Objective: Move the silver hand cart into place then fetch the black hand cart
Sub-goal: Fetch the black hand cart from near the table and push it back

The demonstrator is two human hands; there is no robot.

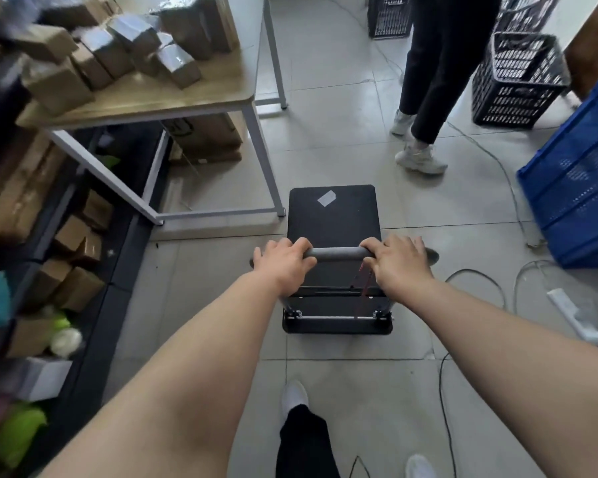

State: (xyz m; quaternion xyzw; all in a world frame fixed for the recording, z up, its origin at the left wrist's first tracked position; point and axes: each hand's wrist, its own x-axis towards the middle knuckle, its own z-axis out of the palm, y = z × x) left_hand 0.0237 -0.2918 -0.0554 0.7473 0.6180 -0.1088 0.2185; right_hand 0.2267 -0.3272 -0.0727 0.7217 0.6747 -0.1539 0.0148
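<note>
While you push, read each line against the head view.
Cart [334, 215]: black, on the tiles just right of the table [145, 94] leg.
Grip: left hand [283, 263] and right hand [399, 262] each wrapped tight around the handle [337, 253].
Technique: steer straight; clear the cables [477, 281] and the bystander [439, 81].
Writing: white sticker [326, 198] on deck, unreadable.

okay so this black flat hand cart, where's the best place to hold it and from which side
Hold the grey padded crossbar handle of the black flat-deck hand cart, coming from behind, at the end away from the deck. The bar runs level across the cart's width, so it suits one hand near each end, palms down, fingers wrapped over. That is how the left hand and right hand grip it now.
</note>
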